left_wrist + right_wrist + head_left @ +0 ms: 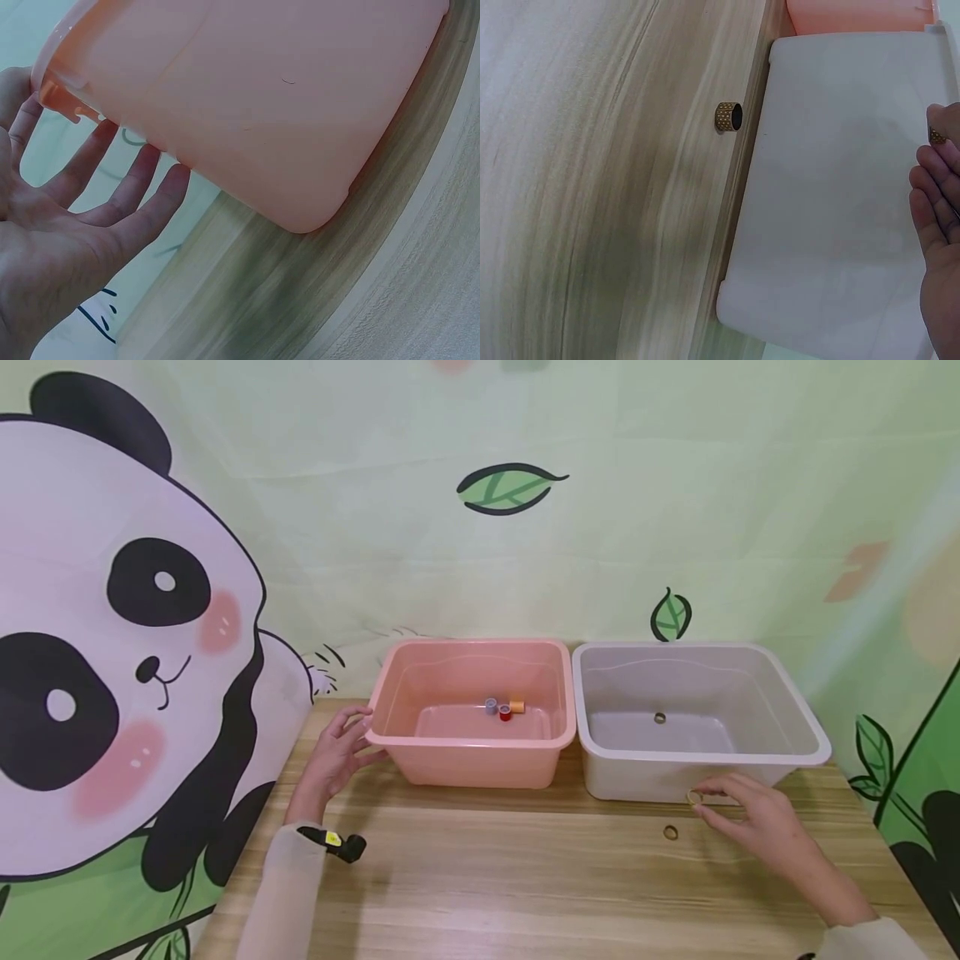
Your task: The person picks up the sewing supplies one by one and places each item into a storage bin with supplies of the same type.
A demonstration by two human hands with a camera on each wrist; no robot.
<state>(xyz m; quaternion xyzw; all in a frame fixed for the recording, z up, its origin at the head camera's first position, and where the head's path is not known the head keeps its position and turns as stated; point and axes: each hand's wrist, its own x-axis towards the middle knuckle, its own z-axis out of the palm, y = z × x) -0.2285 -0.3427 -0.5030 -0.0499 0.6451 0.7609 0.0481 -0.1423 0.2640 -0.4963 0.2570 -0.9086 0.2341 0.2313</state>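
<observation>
My left hand (333,760) rests against the left end of the pink basin (472,766). In the left wrist view its fingers (133,180) are spread and fairly straight, fingertips at the basin's wall just under the rim. The right hand (765,822) pinches a small gold dotted ring (695,797) between thumb and fingertips, in front of the grey basin (675,774). In the right wrist view that ring (937,136) is partly covered by the fingers. A second dotted ring (726,117) stands on the wooden table, and a similar ring (660,718) lies inside the grey basin.
Inside the pink basin sit a pale blue-grey cap-like piece (491,706), a red one (506,714) and an orange cylinder (517,707). Both basins stand side by side at the back of the table (495,877), close to a panda-printed cloth (375,527).
</observation>
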